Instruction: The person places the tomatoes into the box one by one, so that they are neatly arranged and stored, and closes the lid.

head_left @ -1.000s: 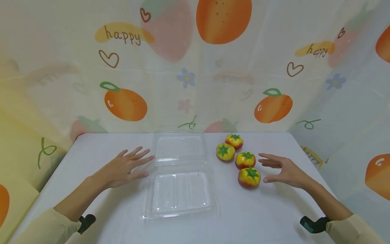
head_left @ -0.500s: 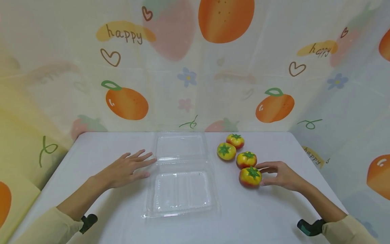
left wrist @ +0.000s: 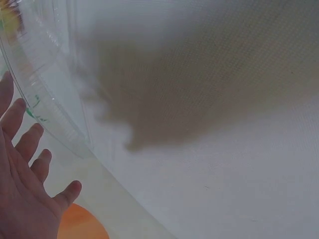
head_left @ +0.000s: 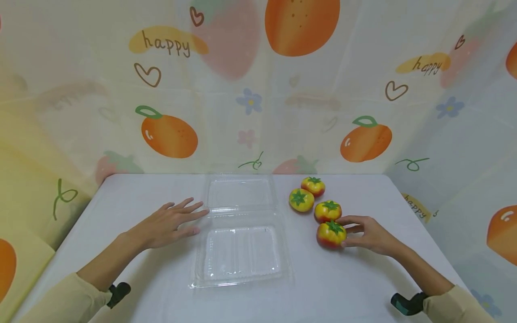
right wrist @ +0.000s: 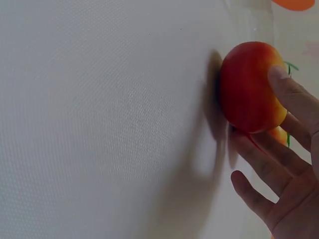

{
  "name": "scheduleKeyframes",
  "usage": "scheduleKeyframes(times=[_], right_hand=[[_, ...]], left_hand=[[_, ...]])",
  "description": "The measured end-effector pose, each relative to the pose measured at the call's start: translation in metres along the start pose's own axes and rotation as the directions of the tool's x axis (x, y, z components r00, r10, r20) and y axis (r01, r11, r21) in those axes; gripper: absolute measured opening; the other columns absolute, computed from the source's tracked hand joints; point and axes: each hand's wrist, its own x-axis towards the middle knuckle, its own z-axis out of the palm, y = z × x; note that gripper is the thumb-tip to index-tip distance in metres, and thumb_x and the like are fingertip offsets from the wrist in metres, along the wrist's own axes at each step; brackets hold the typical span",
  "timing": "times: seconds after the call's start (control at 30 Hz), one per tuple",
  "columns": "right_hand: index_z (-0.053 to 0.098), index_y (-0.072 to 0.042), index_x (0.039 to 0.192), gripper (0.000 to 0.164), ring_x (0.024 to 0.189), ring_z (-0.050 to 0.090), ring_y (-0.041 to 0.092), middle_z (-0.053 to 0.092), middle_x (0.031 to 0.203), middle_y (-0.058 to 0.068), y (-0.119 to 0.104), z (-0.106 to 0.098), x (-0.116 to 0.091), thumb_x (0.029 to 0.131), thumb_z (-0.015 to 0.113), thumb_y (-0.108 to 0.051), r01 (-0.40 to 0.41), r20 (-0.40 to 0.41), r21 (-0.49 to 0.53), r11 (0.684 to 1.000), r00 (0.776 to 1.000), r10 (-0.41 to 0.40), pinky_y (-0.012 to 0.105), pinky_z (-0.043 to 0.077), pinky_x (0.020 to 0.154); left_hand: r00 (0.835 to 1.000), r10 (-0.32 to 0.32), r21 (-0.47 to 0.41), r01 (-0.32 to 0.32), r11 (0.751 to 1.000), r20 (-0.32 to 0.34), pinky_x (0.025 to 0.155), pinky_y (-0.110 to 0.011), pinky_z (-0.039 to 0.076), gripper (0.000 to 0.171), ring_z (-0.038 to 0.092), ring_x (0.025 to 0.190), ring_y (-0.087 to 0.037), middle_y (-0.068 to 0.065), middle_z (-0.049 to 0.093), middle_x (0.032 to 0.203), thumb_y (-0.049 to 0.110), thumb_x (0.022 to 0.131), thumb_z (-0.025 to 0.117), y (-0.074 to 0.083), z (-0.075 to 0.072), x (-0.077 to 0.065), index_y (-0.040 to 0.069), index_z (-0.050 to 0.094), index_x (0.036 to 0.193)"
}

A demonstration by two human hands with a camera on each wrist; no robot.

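My right hand [head_left: 373, 234] has its thumb on one side of the nearest yellow-red tomato [head_left: 331, 235] and its fingers round the other. In the right wrist view, this tomato [right wrist: 251, 87] shows its smooth red underside between thumb and fingers, close to the table; the little finger stands off it. Three similar tomatoes with green star-shaped tops, among them a middle one [head_left: 328, 211], sit just behind. My left hand [head_left: 167, 226] hovers with spread fingers by the left edge of a clear plastic clamshell box [head_left: 242, 280], which lies opened flat, its lid [head_left: 241, 190] to the back.
A white table [head_left: 315, 287] carries everything. Behind it hangs a cloth backdrop [head_left: 266, 112] printed with oranges and strawberries. Dark wrist devices, such as the right one [head_left: 408, 304], sit at both sleeves.
My right hand has moved left, from beside the nearest tomato to a grip on it. My left hand stays nearly still. The head view has shifted slightly.
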Motion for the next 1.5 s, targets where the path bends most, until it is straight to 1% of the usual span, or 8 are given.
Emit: scheduleKeyframes(times=[0.33, 0.63, 0.8, 0.9, 1.1, 1.4, 1.5], right_hand=[[0.06, -0.003, 0.129, 0.054, 0.112, 0.063, 0.04, 0.06, 0.13, 0.023, 0.003, 0.005, 0.0, 0.085, 0.081, -0.025, -0.009, -0.006, -0.013, 1.0, 1.0, 0.009, 0.035, 0.057, 0.086], [0.06, -0.005, 0.126, 0.053, 0.111, 0.063, 0.038, 0.062, 0.127, 0.019, -0.005, 0.005, 0.002, 0.083, 0.082, -0.027, -0.022, 0.013, -0.022, 1.0, 1.0, 0.023, 0.038, 0.057, 0.089], [0.061, -0.007, 0.125, 0.052, 0.109, 0.064, 0.035, 0.062, 0.126, 0.017, -0.008, 0.004, 0.003, 0.083, 0.082, -0.028, -0.028, 0.026, -0.044, 0.999, 0.999, 0.03, 0.037, 0.057, 0.087], [0.061, -0.008, 0.125, 0.052, 0.109, 0.064, 0.033, 0.063, 0.125, 0.015, -0.011, 0.003, 0.005, 0.083, 0.082, -0.029, -0.019, 0.028, -0.063, 0.998, 0.999, 0.021, 0.038, 0.057, 0.087], [0.061, -0.01, 0.126, 0.052, 0.109, 0.065, 0.032, 0.064, 0.124, 0.012, -0.025, 0.001, 0.008, 0.083, 0.082, -0.029, 0.018, 0.031, -0.087, 0.996, 0.999, -0.015, 0.044, 0.056, 0.09], [0.061, -0.009, 0.127, 0.053, 0.109, 0.065, 0.029, 0.064, 0.127, 0.011, -0.054, -0.005, 0.022, 0.083, 0.083, -0.03, 0.085, 0.051, -0.114, 0.99, 0.995, -0.08, 0.047, 0.055, 0.091], [0.061, -0.01, 0.127, 0.053, 0.108, 0.066, 0.027, 0.065, 0.126, 0.01, -0.064, -0.008, 0.027, 0.082, 0.083, -0.028, 0.111, 0.054, -0.117, 0.987, 0.993, -0.105, 0.046, 0.056, 0.09]], left_hand=[[1.0, 0.009, 0.003, -0.009, 1.0, -0.003, 0.103, -0.065, 0.037, 0.053, 0.035, 0.142, -0.042, -0.01, 0.047, 0.151, 0.046, 0.099, 0.055, 0.001, -0.001, 0.001, 0.021, 0.052, 0.146], [1.0, 0.014, 0.015, -0.014, 1.0, -0.005, 0.103, -0.065, 0.038, 0.053, 0.035, 0.142, -0.043, -0.011, 0.048, 0.151, 0.045, 0.099, 0.057, 0.001, -0.002, 0.001, 0.021, 0.053, 0.146], [1.0, 0.022, 0.018, -0.022, 1.0, -0.012, 0.102, -0.064, 0.038, 0.053, 0.036, 0.142, -0.042, -0.011, 0.048, 0.15, 0.044, 0.099, 0.057, 0.001, -0.002, 0.001, 0.021, 0.053, 0.146], [1.0, 0.021, 0.016, -0.02, 1.0, -0.012, 0.103, -0.064, 0.038, 0.053, 0.036, 0.142, -0.042, -0.01, 0.048, 0.15, 0.045, 0.099, 0.056, 0.001, -0.002, 0.001, 0.021, 0.053, 0.146], [1.0, 0.011, 0.014, -0.011, 1.0, 0.003, 0.103, -0.064, 0.037, 0.053, 0.035, 0.143, -0.041, -0.01, 0.048, 0.151, 0.047, 0.099, 0.055, 0.001, -0.002, 0.001, 0.022, 0.052, 0.146], [1.0, 0.004, 0.023, -0.005, 1.0, 0.009, 0.104, -0.064, 0.036, 0.053, 0.034, 0.143, -0.04, -0.009, 0.048, 0.151, 0.047, 0.099, 0.055, 0.002, -0.005, 0.001, 0.022, 0.052, 0.146], [1.0, 0.007, 0.025, -0.008, 1.0, 0.012, 0.104, -0.064, 0.036, 0.053, 0.035, 0.143, -0.04, -0.009, 0.049, 0.15, 0.046, 0.099, 0.056, 0.002, -0.006, 0.003, 0.021, 0.053, 0.145]])
